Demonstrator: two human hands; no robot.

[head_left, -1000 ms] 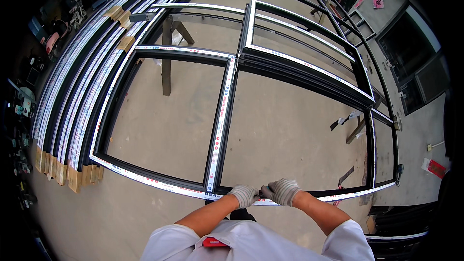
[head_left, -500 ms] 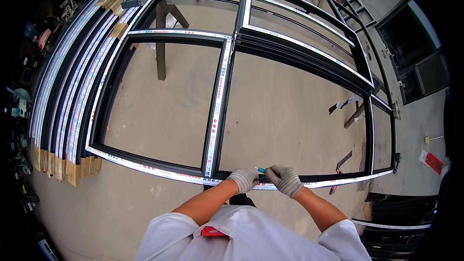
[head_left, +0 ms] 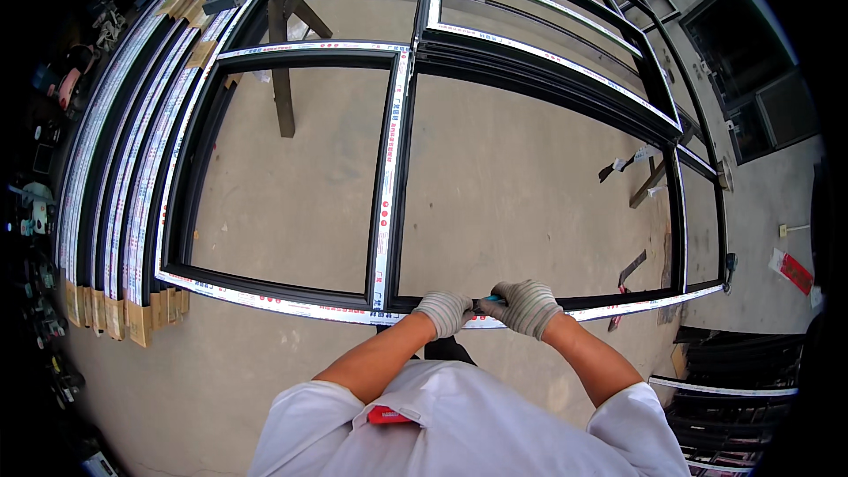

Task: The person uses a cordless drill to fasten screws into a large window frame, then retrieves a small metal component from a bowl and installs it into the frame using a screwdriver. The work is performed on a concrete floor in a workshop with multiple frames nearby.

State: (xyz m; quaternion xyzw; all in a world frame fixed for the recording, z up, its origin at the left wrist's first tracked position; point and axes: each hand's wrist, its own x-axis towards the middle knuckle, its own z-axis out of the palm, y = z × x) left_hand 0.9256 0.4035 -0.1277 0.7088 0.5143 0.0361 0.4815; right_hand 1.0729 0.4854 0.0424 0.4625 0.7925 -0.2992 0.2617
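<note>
A large black window frame [head_left: 383, 212] with printed white-and-blue protective film lies flat before me. My left hand [head_left: 444, 313], in a pale striped knit glove, rests at its near rail with the fingers curled; what is in them, if anything, is hidden. Just to its right, my right hand [head_left: 527, 307], gloved alike, is closed around a small teal-handled tool [head_left: 492, 299]. The tool points left towards the left hand, over the near rail. Fingers and glove cover most of it, so its exact kind does not show.
Long film-wrapped profiles [head_left: 132, 203] with cardboard-capped ends are stacked at the left. A brown trestle leg [head_left: 283, 97] stands beneath the frame. Dark profiles [head_left: 729, 415] are piled at the lower right. A window [head_left: 751, 53] is set in the right wall.
My right hand has brought the teal tool down to the near rail, and its tip no longer shows. The left hand stays close beside it. The whole view has shifted slightly.
</note>
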